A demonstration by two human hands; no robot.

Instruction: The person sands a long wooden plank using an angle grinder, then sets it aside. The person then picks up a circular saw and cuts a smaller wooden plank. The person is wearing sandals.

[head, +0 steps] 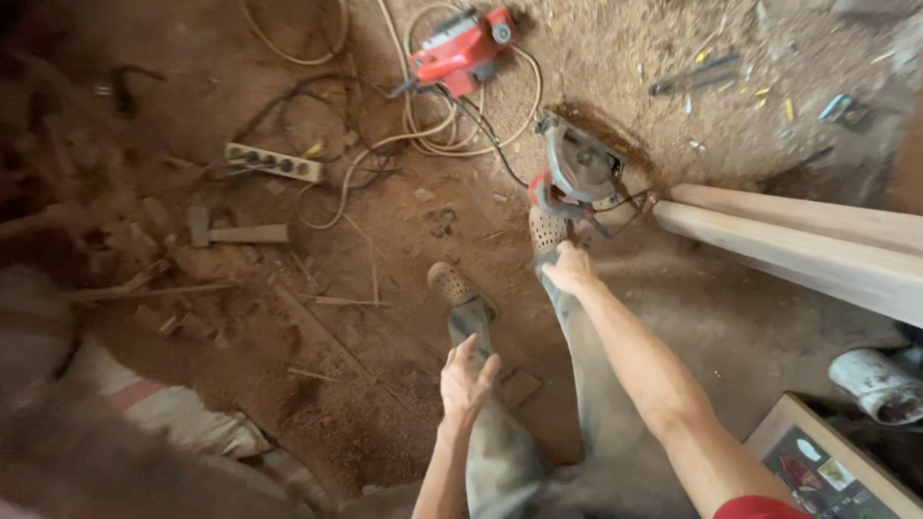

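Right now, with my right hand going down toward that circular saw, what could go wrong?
The circular saw lies by your foot with its blade side up; the right hand could brush it. Looped cables cross the floor beside it, so a foot may snag. Sawdust covers the floor and may be slippery.

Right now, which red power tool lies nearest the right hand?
The circular saw, just past the right hand beside the planks; the other red tool lies farther, among cords.

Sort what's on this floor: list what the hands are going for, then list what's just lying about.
In hand:
right hand, reaching toward the circular saw
left hand, open, holding nothing

Lying about:
red power tool
power strip
hammer
coiled cable
timber beams
wood scraps
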